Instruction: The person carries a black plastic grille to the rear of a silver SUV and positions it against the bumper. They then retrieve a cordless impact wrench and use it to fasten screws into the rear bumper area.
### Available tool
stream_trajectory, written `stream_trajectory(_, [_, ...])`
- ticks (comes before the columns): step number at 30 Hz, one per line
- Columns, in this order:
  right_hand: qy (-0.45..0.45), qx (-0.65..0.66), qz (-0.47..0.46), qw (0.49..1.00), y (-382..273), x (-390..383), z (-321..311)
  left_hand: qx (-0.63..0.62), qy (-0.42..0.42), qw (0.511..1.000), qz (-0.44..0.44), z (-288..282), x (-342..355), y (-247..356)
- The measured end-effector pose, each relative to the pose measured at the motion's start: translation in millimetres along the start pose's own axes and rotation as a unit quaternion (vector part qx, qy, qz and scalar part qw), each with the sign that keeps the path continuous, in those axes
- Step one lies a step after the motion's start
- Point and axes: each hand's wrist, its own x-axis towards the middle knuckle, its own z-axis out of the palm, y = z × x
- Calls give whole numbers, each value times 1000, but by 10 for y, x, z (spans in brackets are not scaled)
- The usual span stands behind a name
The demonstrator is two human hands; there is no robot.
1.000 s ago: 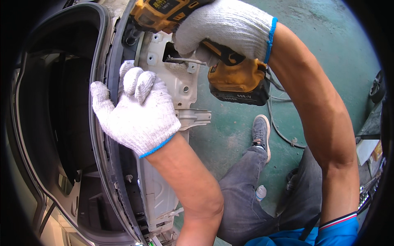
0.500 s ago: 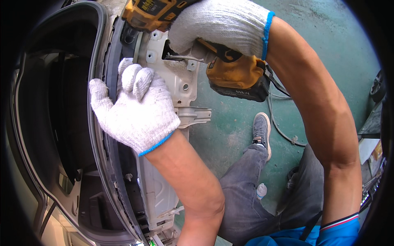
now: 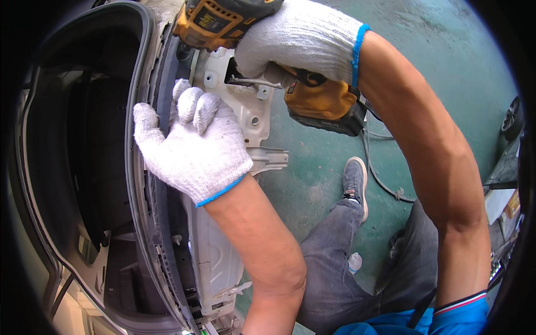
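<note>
My right hand [image 3: 298, 42], in a white knit glove with a blue cuff, is wrapped round the handle of a yellow-and-black cordless drill [image 3: 324, 100]. The drill's head points to the upper left, over the car body's edge; its tip is hidden. My left hand [image 3: 192, 139], gloved alike, lies palm up over a dark trim strip [image 3: 162, 218] along the opening. Its thumb stands apart to the left and its fingers are loosely bent, with nothing visible in the palm. Just right of it is a bare metal panel [image 3: 255, 103] with several holes.
A rubber seal [image 3: 139, 240] rims the dark car opening at left. A metal bracket [image 3: 268, 158] juts out over the green floor [image 3: 301, 192]. A grey hose [image 3: 382, 178] lies on the floor, near my shoe [image 3: 353, 178] and a small bottle [image 3: 355, 261].
The car edge and my left hand have shifted slightly right and down in the picture. The drill's head sits a little lower in view; my right hand's hold on it is unchanged.
</note>
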Motion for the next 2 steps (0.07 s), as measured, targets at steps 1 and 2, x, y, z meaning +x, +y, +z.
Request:
stream_trajectory(1, [16, -14, 9, 1000, 16, -14, 24, 2, 12, 1000, 2, 2, 1, 1])
stream_trajectory(2, [32, -28, 19, 999, 28, -28, 43, 3, -3, 1000, -1, 2, 4, 3])
